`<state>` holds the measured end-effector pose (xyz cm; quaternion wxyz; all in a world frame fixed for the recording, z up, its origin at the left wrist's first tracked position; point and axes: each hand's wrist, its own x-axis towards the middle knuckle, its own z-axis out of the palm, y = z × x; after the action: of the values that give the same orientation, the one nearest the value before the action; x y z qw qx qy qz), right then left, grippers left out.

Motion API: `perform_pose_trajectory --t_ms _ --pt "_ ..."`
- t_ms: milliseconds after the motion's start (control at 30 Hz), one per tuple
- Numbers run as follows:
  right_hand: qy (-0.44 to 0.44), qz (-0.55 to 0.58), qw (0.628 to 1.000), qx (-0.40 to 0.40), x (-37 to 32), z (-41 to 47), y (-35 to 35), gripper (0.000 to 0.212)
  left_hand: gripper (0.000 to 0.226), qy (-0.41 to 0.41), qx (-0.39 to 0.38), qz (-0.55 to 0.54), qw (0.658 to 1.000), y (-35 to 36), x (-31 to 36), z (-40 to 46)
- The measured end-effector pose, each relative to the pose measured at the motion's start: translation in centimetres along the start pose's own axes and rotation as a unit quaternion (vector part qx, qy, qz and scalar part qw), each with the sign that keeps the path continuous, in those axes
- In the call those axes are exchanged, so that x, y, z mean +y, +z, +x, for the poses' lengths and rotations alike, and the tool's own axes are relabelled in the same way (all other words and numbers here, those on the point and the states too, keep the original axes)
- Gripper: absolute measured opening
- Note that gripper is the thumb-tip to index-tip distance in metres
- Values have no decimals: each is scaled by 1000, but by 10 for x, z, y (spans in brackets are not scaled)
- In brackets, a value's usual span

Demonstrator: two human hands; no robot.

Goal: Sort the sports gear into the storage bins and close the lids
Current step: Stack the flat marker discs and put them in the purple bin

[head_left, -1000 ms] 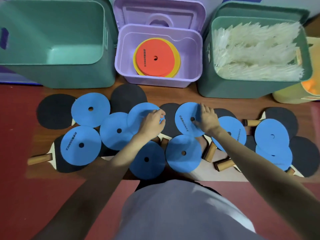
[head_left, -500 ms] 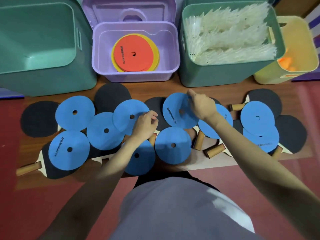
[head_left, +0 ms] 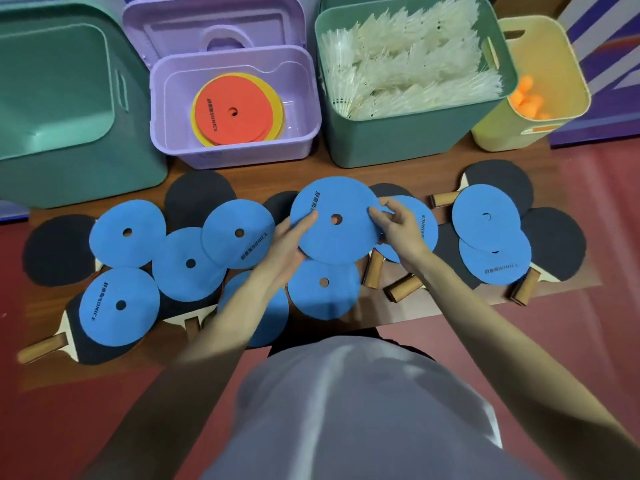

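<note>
Holding a blue disc (head_left: 334,216) up over the pile, both hands pinch it: left hand (head_left: 289,244) on its left edge, right hand (head_left: 398,226) on its right. More blue discs and black paddles (head_left: 197,199) lie scattered underneath. Right behind sits the purple bin (head_left: 235,150), lid open, with an orange disc (head_left: 232,112) inside.

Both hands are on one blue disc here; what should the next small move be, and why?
Probably carry the blue disc, held at its edges by the left hand and right hand, forward into the open purple bin. That bin already holds an orange disc stacked on a yellow one, so flat discs seem to belong there.
</note>
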<state>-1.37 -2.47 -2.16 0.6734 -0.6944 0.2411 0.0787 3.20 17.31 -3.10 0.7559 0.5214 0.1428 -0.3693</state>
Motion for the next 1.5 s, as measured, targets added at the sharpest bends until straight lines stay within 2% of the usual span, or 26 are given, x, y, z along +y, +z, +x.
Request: perform_pose_trajectory --t_ms 67,133,200,300,400,500,633,733,833,900,967,1100,1233,1300,1367,1500 --pt "19 3 1000 -8 9 -1 2 14 32 16 40 13 999 -3 -6 -3" --pt "32 -44 998 -14 22 1 5 18 27 35 100 26 994 -8 -12 -9" --pt "36 -179 983 -25 44 7 7 17 19 49 163 43 984 -14 -17 -15" --pt "40 -367 928 -46 76 11 12 27 8 82 232 93 965 -25 -22 -25" --pt "33 -448 891 -69 86 8 26 35 11 113 258 99 954 -34 -25 -33" --pt "40 -508 858 -59 91 8 39 49 18 129 277 89 948 -39 -26 -38" --pt "47 -535 843 -38 91 9 51 59 21 135 290 86 943 -41 -26 -40" --pt "47 -507 859 -44 88 13 48 52 19 143 288 99 942 -41 -25 -41" --pt "22 -433 892 -125 76 13 35 27 15 160 274 125 940 -42 -20 -42" --pt "-3 -388 908 -159 65 10 24 24 16 161 265 133 941 -42 -15 -41" --pt "-42 -362 922 -131 56 8 13 17 13 153 261 128 944 -40 -10 -38" --pt "-117 -321 940 -9 36 6 -9 9 13 141 267 143 943 -36 1 -30" --pt "-168 -149 967 122 8 1 -21 7 25 116 251 134 952 -28 11 -24" --pt "-149 -59 977 139 -4 -4 -19 12 31 84 247 116 958 -21 16 -22" --pt "-108 4 987 122 -13 -9 -14 10 35 53 221 105 968 -12 20 -21" --pt "-44 63 994 84 -8 -11 -1 7 38 0 164 57 985 10 21 -21"
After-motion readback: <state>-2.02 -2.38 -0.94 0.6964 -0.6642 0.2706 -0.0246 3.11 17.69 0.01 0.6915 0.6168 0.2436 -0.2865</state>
